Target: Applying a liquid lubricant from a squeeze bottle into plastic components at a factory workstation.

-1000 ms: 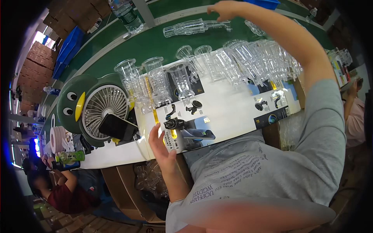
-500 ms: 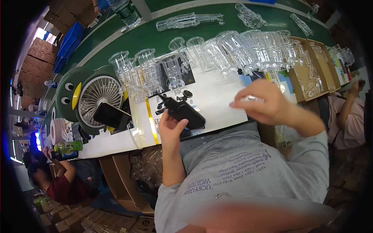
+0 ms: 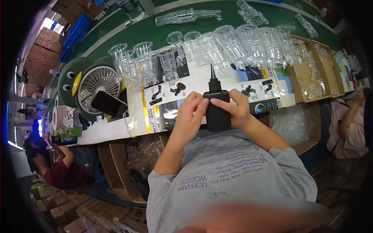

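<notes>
Both my hands hold a black squeeze bottle (image 3: 218, 114) with a thin pointed nozzle, in front of my chest at the table's near edge. Its nozzle points away from me, toward the clear pieces. My left hand (image 3: 191, 113) grips the left side, thumb near the bottle's shoulder. From the other side my right hand (image 3: 239, 110) closes on it, with fingers laid across the top. Beyond the nozzle stands a row of clear flared-top tubes (image 3: 233, 44), several of them close together. More clear tubes (image 3: 143, 64) stand to the left.
A green cartoon-faced fan (image 3: 97, 89) stands at the left, a dark phone (image 3: 107, 104) leaning against it. Cardboard trays (image 3: 328, 73) of clear parts lie at right. Printed card sheets (image 3: 171, 91) cover the tabletop. Co-workers sit on both sides.
The black bottle has moved right to the middle and turned so its nozzle points straight away from me. My right hand has come down and left onto the bottle, joining my left.
</notes>
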Available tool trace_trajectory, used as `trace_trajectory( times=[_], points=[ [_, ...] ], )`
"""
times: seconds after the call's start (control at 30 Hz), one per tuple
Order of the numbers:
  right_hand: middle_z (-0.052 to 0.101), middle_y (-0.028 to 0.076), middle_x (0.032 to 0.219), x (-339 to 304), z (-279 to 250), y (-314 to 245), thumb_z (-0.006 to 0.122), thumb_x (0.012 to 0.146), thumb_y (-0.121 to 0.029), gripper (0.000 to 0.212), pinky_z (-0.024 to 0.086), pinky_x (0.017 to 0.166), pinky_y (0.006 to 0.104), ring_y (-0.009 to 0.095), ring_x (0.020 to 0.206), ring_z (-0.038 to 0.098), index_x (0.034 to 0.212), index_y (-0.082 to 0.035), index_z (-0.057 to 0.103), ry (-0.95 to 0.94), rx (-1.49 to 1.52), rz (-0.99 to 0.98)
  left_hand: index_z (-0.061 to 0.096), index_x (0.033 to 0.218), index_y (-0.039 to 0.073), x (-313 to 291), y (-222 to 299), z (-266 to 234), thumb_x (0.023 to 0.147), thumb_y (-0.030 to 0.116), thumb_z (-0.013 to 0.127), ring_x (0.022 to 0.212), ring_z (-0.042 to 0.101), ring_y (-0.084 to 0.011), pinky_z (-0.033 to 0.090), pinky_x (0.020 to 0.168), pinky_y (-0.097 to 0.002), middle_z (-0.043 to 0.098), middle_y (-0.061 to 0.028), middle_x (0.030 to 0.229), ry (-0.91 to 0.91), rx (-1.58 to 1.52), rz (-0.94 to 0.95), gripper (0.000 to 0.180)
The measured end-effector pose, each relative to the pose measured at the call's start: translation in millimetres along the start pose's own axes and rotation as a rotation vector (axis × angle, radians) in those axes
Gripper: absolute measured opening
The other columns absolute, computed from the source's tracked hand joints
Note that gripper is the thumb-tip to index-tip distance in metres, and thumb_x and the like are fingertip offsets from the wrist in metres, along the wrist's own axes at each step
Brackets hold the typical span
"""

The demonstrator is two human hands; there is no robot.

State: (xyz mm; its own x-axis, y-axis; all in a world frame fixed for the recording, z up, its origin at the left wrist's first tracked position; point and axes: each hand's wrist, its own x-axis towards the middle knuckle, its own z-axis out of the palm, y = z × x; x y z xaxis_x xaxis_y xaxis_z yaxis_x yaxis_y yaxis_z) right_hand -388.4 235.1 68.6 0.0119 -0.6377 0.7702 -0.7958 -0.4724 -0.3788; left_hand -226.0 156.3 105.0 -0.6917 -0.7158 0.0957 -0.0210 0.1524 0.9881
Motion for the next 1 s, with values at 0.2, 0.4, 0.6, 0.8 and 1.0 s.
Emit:
trace_trajectory(
  times=[0.2,0.4,0.6,0.8,1.0],
  points=[
    [0.049,0.004,0.066,-12,2,-6,0.074,0.058,-0.015,0.052,0.037,0.047,0.0256,0.018,0.053,0.046,0.108,-0.006,0.061,0.174,0.188,0.107,0.056,0.094,0.003,61,-10,-31,0.087,0.026,0.052,0.069,0.06,-0.0244,0.046,0.062,-0.0339,0.06,-0.0107,0.08,0.429,1.034,0.235,0.024],
    [0.045,0.005,0.06,-25,-11,-3,0.07,0.072,-0.036,0.053,0.031,0.046,0.0275,0.016,0.05,0.04,0.107,0.001,0.057,0.144,0.159,0.165,0.04,0.114,0.004,97,-26,-45,0.074,0.035,0.065,0.073,0.064,-0.0312,0.05,0.059,-0.0407,0.062,-0.0151,0.08,0.266,1.499,-0.324,0.057],
    [0.045,0.005,0.063,-22,-27,-4,0.068,0.074,-0.039,0.053,0.03,0.047,0.0272,0.016,0.053,0.04,0.106,0.001,0.057,0.158,0.124,0.213,0.042,0.112,0.0,63,-9,-31,0.073,0.032,0.066,0.068,0.064,-0.0311,0.049,0.057,-0.0399,0.064,-0.0133,0.069,0.188,1.461,-0.349,0.056],
    [0.052,0.008,0.071,-26,-33,-4,0.067,0.075,-0.035,0.049,0.038,0.053,0.025,0.015,0.058,0.048,0.104,0.003,0.056,0.126,0.199,0.295,0.047,0.103,0.001,12,12,-25,0.071,0.032,0.069,0.064,0.063,-0.0294,0.047,0.054,-0.0391,0.063,-0.0122,0.068,-0.049,1.472,-0.456,0.05],
    [0.055,0.013,0.103,-14,-29,-16,0.065,0.076,-0.027,0.047,0.042,0.082,0.0282,0.019,0.092,0.053,0.108,0.005,0.052,0.218,0.368,0.436,0.045,0.108,0.002,22,-13,-27,0.068,0.041,0.07,0.068,0.062,-0.0312,0.047,0.054,-0.0388,0.061,-0.0157,0.071,0.259,1.421,-0.129,0.061]
  ],
)
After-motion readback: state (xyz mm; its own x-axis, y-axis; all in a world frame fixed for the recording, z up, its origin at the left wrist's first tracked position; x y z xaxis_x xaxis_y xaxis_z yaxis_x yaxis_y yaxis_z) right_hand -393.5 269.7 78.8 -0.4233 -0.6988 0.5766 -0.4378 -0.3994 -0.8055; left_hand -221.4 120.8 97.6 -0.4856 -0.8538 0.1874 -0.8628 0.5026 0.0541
